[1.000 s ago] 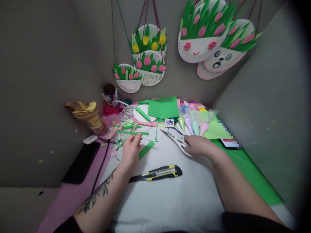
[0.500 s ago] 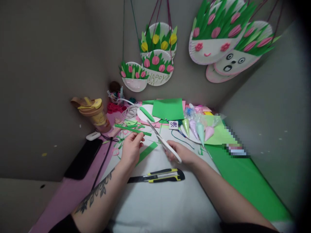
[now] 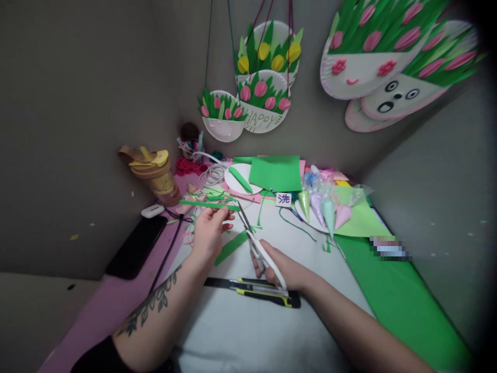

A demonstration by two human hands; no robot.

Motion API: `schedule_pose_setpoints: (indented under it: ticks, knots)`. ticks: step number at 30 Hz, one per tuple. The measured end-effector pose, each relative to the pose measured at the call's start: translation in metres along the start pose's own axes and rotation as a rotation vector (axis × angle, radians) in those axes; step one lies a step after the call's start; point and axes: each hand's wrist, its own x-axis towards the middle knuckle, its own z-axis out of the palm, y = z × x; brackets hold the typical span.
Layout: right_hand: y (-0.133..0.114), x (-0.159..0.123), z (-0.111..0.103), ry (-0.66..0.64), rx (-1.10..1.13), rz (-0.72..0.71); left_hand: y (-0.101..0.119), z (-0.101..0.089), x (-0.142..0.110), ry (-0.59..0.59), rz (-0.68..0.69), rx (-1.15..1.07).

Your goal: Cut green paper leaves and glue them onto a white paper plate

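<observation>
While the left hand (image 3: 212, 230) pinches 1 narrow green paper strip (image 3: 194, 203) beyond the utility knife (image 3: 251, 286), right hand (image 3: 285, 267) grips 1 pair white-handled scissors (image 3: 264, 256), blades at strip's end, trimming seemingly unfinished. Farther beyond knife: 1 green leaf shape (image 3: 240, 180), apparently complete.

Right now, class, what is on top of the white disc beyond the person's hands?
A narrow green piece lies on the white disc, and a green sheet overlaps the disc's right side. Whatever that sheet covers there cannot be seen.
</observation>
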Motion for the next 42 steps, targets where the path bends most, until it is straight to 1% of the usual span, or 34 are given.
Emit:
schedule_pose_setpoints:
  ticks: [3, 8, 16, 19, 24, 36, 42]
  knots:
    - [-0.0015, 0.0010, 0.0013, 0.042, 0.008, 0.052, 0.0017, 0.0009, -0.0026, 0.000, 0.019, 0.035]
    - [-0.0036, 0.0014, -0.0011, 0.044, 0.044, 0.089, 0.0036, 0.0012, -0.0039, -0.023, 0.028, 0.081]
    - [-0.0021, -0.0002, -0.0038, 0.021, 0.066, 0.070, 0.0018, -0.0008, -0.0023, -0.039, 0.041, 0.119]
    - [-0.0023, -0.0001, -0.0041, 0.019, 0.070, 0.066, 0.0012, -0.0015, -0.0016, -0.024, 0.052, 0.127]
    - [-0.0018, 0.0004, -0.0046, 0.001, 0.116, 0.088, 0.0000, -0.0018, -0.0009, -0.027, 0.065, 0.140]
    - [-0.0036, 0.0014, -0.0058, 0.010, 0.068, 0.070, -0.0020, -0.0019, -0.0009, -0.018, 0.077, 0.158]
    - [-0.0066, 0.0017, -0.0045, 0.031, 0.065, 0.093, -0.0009, -0.0004, -0.0020, -0.012, 0.073, 0.169]
